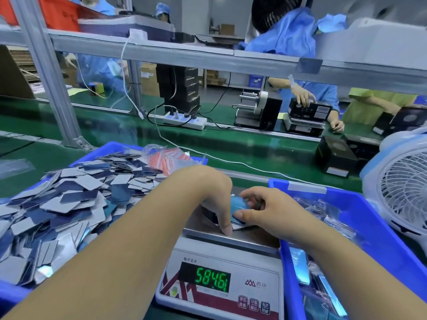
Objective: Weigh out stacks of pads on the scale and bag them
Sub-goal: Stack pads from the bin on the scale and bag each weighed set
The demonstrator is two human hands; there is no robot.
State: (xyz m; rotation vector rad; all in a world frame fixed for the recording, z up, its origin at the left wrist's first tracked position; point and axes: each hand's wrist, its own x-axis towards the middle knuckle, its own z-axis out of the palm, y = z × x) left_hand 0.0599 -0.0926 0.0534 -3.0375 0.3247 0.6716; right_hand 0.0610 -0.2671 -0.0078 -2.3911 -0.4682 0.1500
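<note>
i'm gripping the stack of pads (pixel 239 207) on the scale (pixel 231 239) with both left hand (pixel 215 192) and right hand (pixel 263 207) curled round it, squaring edges lightly.

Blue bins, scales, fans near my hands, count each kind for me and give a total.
Blue bins: 2, left and right
Scales: 1, under both hands
Fans: 1, far right
Total: 4

A small stack of thin blue rectangular pads (pixel 238 205) lies flat on the white digital scale's steel platter (pixel 242 237), display reading 584.61.
</note>
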